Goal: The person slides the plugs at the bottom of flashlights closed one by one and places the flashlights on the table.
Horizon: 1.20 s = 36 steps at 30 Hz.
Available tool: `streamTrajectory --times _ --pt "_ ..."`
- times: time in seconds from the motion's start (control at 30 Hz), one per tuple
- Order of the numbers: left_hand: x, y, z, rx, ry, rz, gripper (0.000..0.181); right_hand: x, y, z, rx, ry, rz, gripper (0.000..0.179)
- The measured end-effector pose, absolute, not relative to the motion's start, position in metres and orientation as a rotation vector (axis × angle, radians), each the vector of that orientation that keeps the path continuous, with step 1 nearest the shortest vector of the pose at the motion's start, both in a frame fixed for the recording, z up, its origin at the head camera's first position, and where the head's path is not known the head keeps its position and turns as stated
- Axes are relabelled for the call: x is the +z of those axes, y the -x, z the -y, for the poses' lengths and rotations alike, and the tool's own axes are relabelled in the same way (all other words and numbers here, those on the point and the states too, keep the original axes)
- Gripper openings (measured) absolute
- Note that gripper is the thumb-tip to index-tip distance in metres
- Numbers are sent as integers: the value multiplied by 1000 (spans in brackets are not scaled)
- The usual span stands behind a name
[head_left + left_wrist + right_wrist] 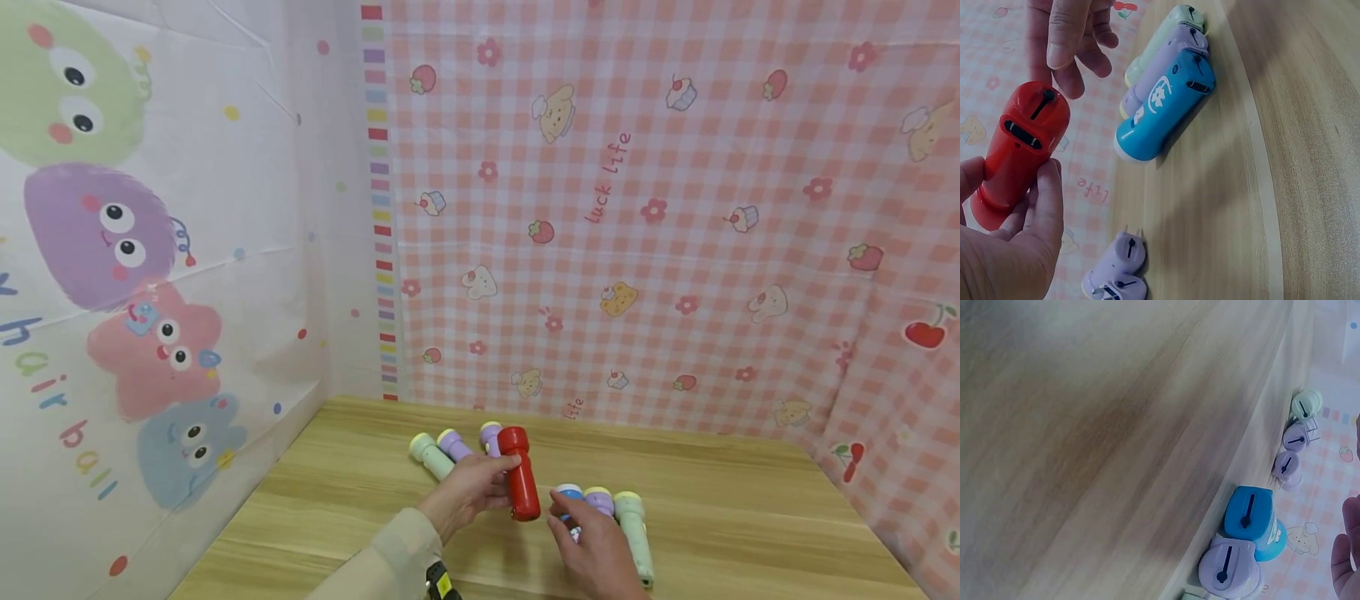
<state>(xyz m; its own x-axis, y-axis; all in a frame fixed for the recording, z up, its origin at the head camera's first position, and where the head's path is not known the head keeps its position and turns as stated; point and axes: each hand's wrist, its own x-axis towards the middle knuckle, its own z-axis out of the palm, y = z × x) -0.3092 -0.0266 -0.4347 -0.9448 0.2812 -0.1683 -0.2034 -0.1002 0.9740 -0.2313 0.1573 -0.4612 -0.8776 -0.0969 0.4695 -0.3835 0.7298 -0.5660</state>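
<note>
bare left hand (471,493): thumb and fingers curled in a grip | left forearm (386,554): cream fabric sleeve, reaching forward | bare right hand (600,550): fingers loosely bent, near left hand, apart

red flashlight (523,483) | blue flashlight (1174,112) (white print (1159,95)) | pink-and-white checked cloth (675,150) | wood-grain table (735,517)

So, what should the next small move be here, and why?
I'd probably have the right hand grip the tail end of the red flashlight: the left hand holds it raised off the table, and the right hand, holding nothing, is close to that end.
</note>
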Motion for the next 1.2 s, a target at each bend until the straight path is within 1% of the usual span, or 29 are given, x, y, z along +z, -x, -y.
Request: streamTrajectory --times 0.3,0.5,0.9,1.0,1.2 --pt "-432 307 28 2097 -76 -1869 44 -463 232 -165 955 -310 2543 25" --pt "-433 307 27 2089 -65 -1881 43 -465 233 -172 922 -281 2535 29" --pt "-435 306 26 2075 -47 -1884 44 -464 236 -182 761 -215 2570 28" --pt "-436 306 26 2071 -42 -1889 43 -463 237 -187 743 -203 2606 31" --pt "-439 307 25 2057 -28 -1913 42 -466 241 -201 717 -188 2625 29"
